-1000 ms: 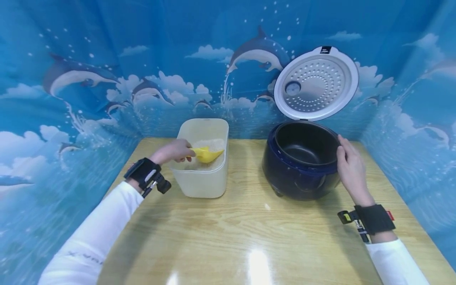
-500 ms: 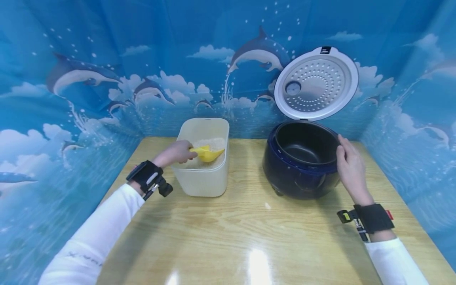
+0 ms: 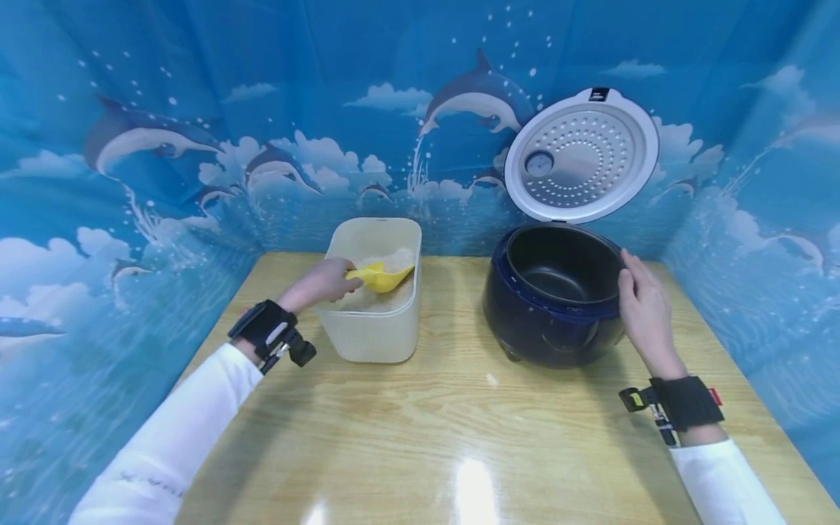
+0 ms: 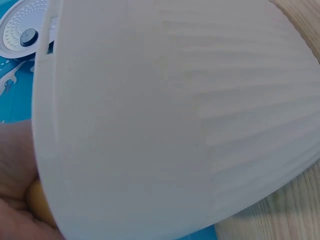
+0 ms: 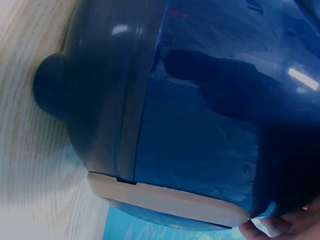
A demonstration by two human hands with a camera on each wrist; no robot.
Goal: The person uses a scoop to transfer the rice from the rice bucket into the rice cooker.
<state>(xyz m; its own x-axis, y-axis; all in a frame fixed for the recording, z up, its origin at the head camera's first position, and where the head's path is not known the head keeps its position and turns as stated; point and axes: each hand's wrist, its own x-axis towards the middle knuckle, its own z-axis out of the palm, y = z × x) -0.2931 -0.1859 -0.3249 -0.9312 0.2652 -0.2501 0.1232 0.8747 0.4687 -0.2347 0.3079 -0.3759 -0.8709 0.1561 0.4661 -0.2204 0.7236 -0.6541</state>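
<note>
In the head view my left hand (image 3: 323, 281) grips the handle of a yellow scoop (image 3: 389, 280) inside a cream plastic bin (image 3: 370, 339). Pale rice-like grains (image 3: 399, 259) show behind the scoop's rim, with more grains below it. From the left wrist, the bin's ribbed outer wall (image 4: 125, 125) fills most of the view and hides the scoop's bowl; a bit of its yellow handle (image 4: 40, 202) shows in the fingers. My right hand (image 3: 646, 310) rests with straight fingers against the right side of a dark blue rice cooker (image 3: 558, 339), right at its rim.
The cooker's silver lid (image 3: 584, 157) stands raised, and its dark inner pot (image 3: 558, 270) is bare inside. Both vessels are at the back of the wooden table (image 3: 420, 430), a gap between them. A blue dolphin-print curtain (image 3: 295, 87) closes off the back and sides.
The scoop has risen slightly within the bin and its bowl has tilted more level, with a heap of grains now showing above its rim. My right hand has stayed at the cooker.
</note>
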